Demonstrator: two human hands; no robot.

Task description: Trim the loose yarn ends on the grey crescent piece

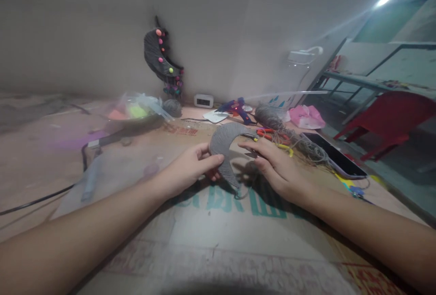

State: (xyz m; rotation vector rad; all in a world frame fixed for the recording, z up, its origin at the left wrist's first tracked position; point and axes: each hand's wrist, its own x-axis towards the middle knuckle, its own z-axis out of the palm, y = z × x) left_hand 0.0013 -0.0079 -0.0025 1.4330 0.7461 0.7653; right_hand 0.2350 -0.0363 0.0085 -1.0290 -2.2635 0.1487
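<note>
Pale wall [218, 27] backs a work surface covered with printed cardboard [204, 236]. At far left, a blurred bowl [132, 125] holds brightly coloured pieces. Next, a dark crescent ornament [153, 54] with coloured balls stands out against the wall, above a grey yarn ball [172, 107]. The left hand [194, 165] grips a grey, yarn-wrapped crescent [221, 145], thumb on its front face and fingers behind; the crescent is held above the cardboard, between the two hands, its lower tip toward the wearer. Beyond it lie a small white clock [203, 101] and a glue gun [235, 107]. The right hand [281, 167] has thumb and fingers closed about a small dark pointed tool [251, 153], partly hidden. Farther right are loose grey yarn [309, 147], a pink bag [307, 117], a phone [334, 154] and a red chair [391, 120].
</note>
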